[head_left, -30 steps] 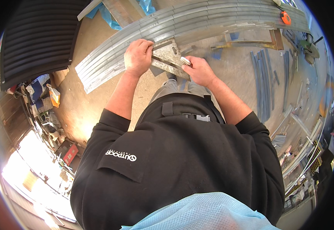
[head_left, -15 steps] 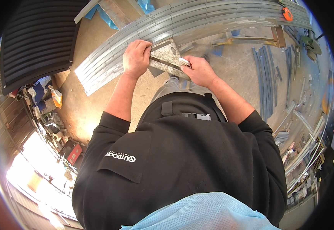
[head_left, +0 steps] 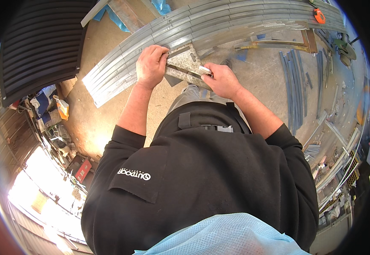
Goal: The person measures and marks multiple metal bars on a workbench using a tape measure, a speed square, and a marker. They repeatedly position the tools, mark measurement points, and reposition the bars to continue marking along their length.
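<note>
A worn, speckled metal triangle square (head_left: 190, 57) lies with one edge along the near side of a row of long grey metal bars (head_left: 121, 63). My left hand (head_left: 152, 66) is closed on the square's left end, thumb and fingers pressing it at the bars. At the square's right corner is my right hand (head_left: 223, 80), its fingers wrapped round a short white pen-like marker (head_left: 205, 70). The marker's tip is too small to make out. Small dark handwritten marks show on the bars beyond my left hand.
An orange tape measure (head_left: 319, 16) sits on the bars' far right end. More metal strips (head_left: 293, 89) lie on the concrete floor at right. A dark corrugated panel (head_left: 45, 42) stands at far left. Blue sheeting (head_left: 116, 20) shows beyond the bars.
My right hand and the white marker have shifted very slightly, the marker lying a little flatter. My left hand and the square stay in nearly the same place.
</note>
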{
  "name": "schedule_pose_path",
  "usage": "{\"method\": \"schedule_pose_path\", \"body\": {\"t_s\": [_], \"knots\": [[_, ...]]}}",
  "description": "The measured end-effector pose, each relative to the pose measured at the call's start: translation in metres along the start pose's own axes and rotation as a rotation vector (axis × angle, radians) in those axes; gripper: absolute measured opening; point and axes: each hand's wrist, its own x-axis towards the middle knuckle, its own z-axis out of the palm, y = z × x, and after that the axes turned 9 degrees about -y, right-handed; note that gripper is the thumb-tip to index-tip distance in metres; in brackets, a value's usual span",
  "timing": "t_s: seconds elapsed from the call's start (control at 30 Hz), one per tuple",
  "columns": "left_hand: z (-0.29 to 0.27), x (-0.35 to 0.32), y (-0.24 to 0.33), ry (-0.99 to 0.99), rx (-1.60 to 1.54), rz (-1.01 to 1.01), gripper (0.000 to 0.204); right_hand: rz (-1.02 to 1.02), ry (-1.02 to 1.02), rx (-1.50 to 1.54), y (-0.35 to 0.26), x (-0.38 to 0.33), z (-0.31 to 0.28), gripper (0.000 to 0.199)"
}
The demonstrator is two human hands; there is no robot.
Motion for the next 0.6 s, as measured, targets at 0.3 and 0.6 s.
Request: {"method": "schedule_pose_path", "body": {"t_s": [0.3, 0.6], "knots": [[-0.002, 0.001, 0.003, 0.005, -0.004, 0.007, 0.009, -0.020, 0.029, -0.039, 0.001, -0.002, -0.001, 0.027], [0.001, 0.000, -0.001, 0.016, -0.020, 0.017, 0.009, -0.177, 0.466, 0.343, -0.016, -0.016, -0.045, 0.037]]}}
